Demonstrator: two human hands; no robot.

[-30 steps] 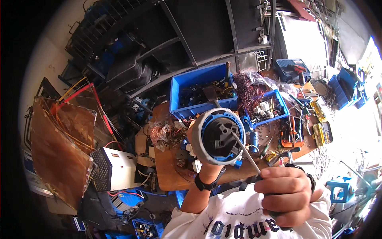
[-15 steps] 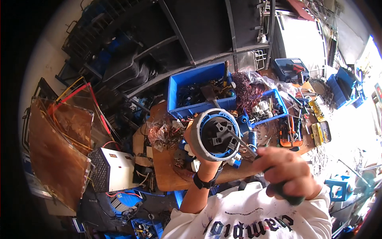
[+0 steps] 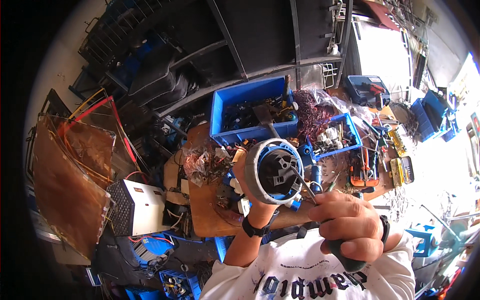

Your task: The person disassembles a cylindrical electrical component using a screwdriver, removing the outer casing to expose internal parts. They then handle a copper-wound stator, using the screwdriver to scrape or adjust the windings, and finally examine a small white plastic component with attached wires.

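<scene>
My left hand (image 3: 240, 172) grips a round grey housing (image 3: 253, 186) from behind and beneath; most of its fingers are hidden. A blue ring (image 3: 276, 147) lines the housing's mouth, which faces up, with black and grey parts inside. My right hand (image 3: 347, 225) is wrapped round the dark green handle of a screwdriver (image 3: 306, 189). The metal shaft slants up and left into the housing's opening, where its tip meets the inner parts; whether it sits in a screw cannot be made out.
Behind the housing stands a blue bin (image 3: 235, 134) of dark parts, beside tangled reddish wire (image 3: 315, 112) and a smaller blue tray (image 3: 356, 131). Pliers (image 3: 366, 162), a bit set (image 3: 400, 171) and a red drill (image 3: 377, 94) lie right. A white box (image 3: 147, 207) stands left.
My right hand has shifted slightly left and turned, its fingers now closed more squarely round the screwdriver handle. The housing stays in my left hand, nearly in place. The view has shifted a little.
</scene>
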